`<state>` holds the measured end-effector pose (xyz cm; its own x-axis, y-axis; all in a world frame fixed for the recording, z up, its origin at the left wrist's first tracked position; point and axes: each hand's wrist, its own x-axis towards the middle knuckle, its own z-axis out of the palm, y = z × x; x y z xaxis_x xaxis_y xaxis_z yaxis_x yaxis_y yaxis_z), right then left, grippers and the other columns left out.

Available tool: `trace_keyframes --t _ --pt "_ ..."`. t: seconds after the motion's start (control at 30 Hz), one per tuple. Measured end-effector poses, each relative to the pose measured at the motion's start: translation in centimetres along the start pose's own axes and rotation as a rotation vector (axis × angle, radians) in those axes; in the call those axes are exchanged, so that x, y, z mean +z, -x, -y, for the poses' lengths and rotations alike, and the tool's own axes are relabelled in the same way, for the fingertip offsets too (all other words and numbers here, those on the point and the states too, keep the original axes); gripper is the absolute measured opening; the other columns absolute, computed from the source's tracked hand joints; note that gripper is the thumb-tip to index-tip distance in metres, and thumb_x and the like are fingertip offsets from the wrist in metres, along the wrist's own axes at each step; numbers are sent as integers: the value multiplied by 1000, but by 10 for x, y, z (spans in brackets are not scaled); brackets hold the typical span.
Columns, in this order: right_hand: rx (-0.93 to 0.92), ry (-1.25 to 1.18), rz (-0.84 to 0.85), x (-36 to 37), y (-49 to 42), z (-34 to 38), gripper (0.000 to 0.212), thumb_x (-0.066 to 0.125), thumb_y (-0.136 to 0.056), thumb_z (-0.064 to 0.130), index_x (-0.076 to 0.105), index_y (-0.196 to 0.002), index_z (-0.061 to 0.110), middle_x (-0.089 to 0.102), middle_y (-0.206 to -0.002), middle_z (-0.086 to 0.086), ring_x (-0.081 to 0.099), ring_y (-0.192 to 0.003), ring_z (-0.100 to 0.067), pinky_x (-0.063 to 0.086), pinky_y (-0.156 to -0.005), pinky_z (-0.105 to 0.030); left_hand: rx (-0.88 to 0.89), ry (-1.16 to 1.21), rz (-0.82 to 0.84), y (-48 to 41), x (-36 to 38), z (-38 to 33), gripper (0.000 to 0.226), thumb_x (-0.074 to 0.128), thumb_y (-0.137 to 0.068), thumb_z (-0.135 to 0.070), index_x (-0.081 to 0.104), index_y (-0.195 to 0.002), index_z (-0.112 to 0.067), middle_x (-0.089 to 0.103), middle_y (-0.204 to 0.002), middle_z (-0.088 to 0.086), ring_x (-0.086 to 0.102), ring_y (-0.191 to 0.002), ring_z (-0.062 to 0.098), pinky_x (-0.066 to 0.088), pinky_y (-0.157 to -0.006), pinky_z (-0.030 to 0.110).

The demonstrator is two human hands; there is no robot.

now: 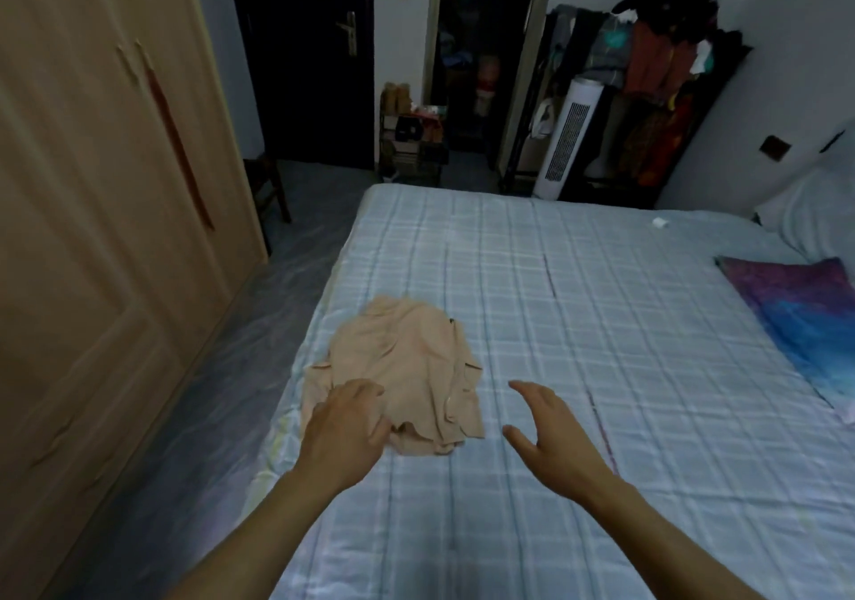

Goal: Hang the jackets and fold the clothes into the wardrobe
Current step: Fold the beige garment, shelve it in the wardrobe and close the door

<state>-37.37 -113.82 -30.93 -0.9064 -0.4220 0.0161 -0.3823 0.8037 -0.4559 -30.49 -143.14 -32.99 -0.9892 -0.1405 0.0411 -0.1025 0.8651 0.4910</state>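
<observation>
A crumpled peach garment [407, 359] lies near the left edge of the bed [601, 322], which has a light blue checked cover. My left hand [347, 428] rests on the garment's near left corner with its fingers bent over the cloth. My right hand [546, 423] hovers over the bare cover just right of the garment, fingers spread and holding nothing. The wooden wardrobe [102, 229] stands to the left with its doors closed.
A purple and blue pillow [805, 322] lies at the bed's right side. Beyond the bed stand a white tower fan [569, 136], a dark rack piled with clothes [657, 90] and a small shelf [412, 136]. A grey floor strip runs between bed and wardrobe.
</observation>
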Motion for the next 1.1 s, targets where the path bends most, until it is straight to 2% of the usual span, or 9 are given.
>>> trace_keyframes --t 0.17,0.4,0.57,0.7,0.8,0.93,1.0,1.07,1.1 --pt "27 -29 85 46 -46 9 55 57 -96 37 38 -145 21 44 -142 5 42 -131 -13 22 -103 -14 -62 -4 82 -40 20 61 73 23 -78 -64 57 -125 -21 57 -128 -4 54 -110 21 45 -92 36" --pt "52 -64 184 99 -116 -12 53 56 -96 38 40 -144 23 46 -144 3 44 -130 -15 28 -104 -18 -117 39 153 -77 58 95 59 33 -84 -57 59 -122 -19 59 -122 -4 56 -109 21 47 -91 40" --pt "64 -95 334 152 -152 -31 51 55 -96 33 42 -142 18 50 -138 -3 48 -124 -20 35 -102 -23 -152 80 207 -97 117 122 61 34 -83 -57 63 -118 -17 63 -119 0 60 -108 25 51 -87 40" --pt "69 -112 475 206 -180 -58 59 54 -96 32 34 -149 17 44 -146 -4 41 -133 -20 29 -107 -22 -196 76 301 -119 168 136 60 36 -80 -56 62 -118 -18 63 -118 0 61 -105 26 51 -86 40" --pt "37 -104 552 247 -198 -72 59 59 -92 27 38 -146 15 48 -141 -6 43 -129 -24 27 -99 -17 -201 48 365 -130 208 147 56 44 -77 -52 56 -121 -20 65 -117 4 65 -102 28 56 -81 40" --pt "-49 3 491 309 -202 -88 70 70 -73 39 47 -137 20 50 -136 -11 47 -127 -34 45 -102 -41 -145 -60 474 -139 255 167 69 72 -61 -55 56 -121 -26 60 -131 8 62 -115 33 57 -85 43" --pt "-60 98 536 338 -198 -93 92 79 -60 50 42 -140 23 46 -145 -15 42 -135 -38 43 -105 -48 -128 -158 531 -143 271 172 83 88 -43 -51 58 -117 -29 57 -132 8 59 -115 31 57 -81 43" --pt "-32 132 563 355 -195 -95 104 84 -52 54 40 -142 24 42 -149 -16 37 -138 -37 39 -106 -49 -142 -221 529 -149 282 175 80 90 -45 -44 57 -117 -30 53 -132 8 52 -114 31 54 -80 44" --pt "-29 128 527 360 -194 -97 100 83 -54 51 43 -141 24 43 -148 -16 37 -137 -36 39 -105 -49 -129 -224 483 -151 287 178 73 89 -51 -38 57 -116 -30 54 -130 7 52 -111 31 54 -78 44"
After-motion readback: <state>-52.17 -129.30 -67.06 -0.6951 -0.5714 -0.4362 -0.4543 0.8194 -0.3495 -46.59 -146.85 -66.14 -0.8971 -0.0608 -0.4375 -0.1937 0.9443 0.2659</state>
